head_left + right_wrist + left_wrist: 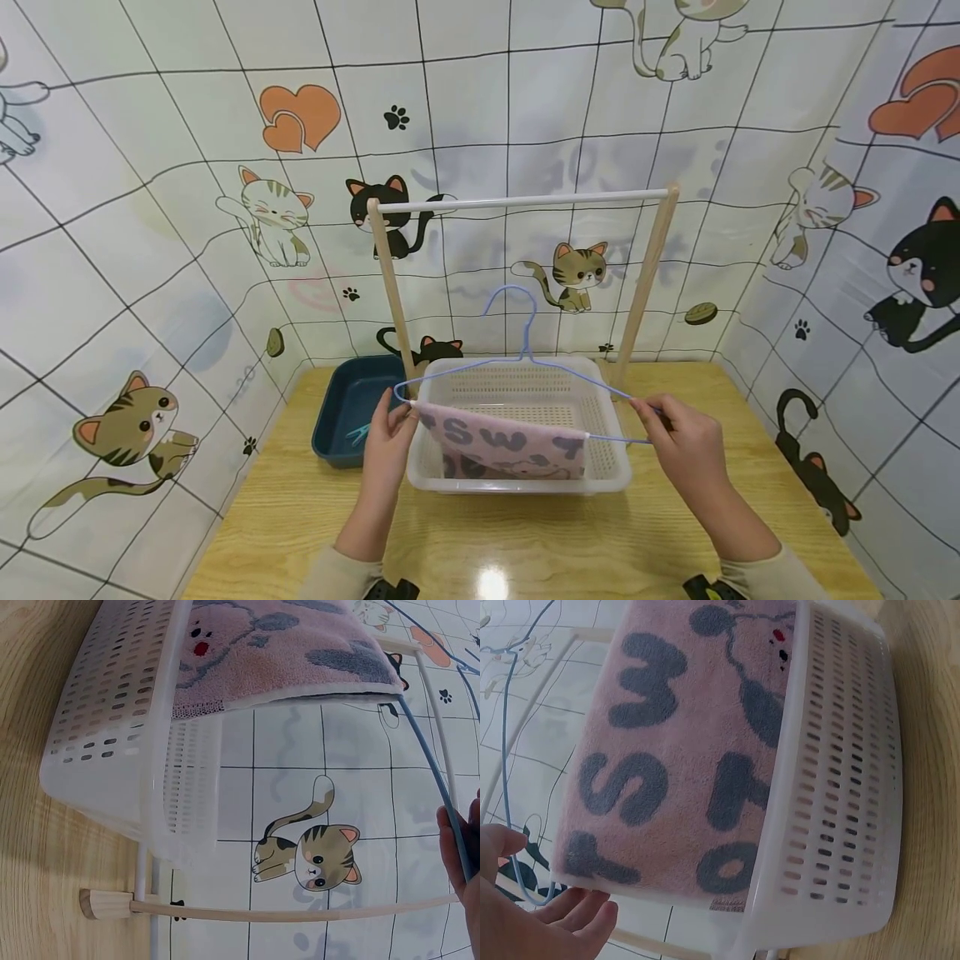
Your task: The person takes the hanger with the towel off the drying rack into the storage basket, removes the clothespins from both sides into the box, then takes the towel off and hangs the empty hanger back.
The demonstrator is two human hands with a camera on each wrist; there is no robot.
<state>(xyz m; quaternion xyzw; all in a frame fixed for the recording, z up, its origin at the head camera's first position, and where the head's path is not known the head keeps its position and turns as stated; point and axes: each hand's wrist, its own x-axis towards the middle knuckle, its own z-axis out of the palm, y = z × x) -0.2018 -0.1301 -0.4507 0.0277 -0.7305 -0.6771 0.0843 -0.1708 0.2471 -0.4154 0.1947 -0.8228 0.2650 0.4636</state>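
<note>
A pink towel (pixel 510 442) with grey letters hangs folded over the lower bar of a blue clothes hanger (pixel 527 333). Its bottom part reaches into a white perforated basket (pixel 622 475). My left hand (pixel 388 433) holds the hanger's left end, thumb and fingers on either side of the wire. In the left wrist view the left fingertips (pixel 592 915) are right at the towel's edge. At the other end, my right hand (pixel 681 437) grips the hanger's right corner. The towel is bunched toward the left, leaving bare bar on the right.
Behind the basket stands a rack with wooden posts (pixel 648 283) and a white crossbar (pixel 525 201). A dark blue tub (pixel 337 454) with a teal clothespin (pixel 358 433) sits left of it. Cat-print cloth surrounds the wooden table (pixel 285 517).
</note>
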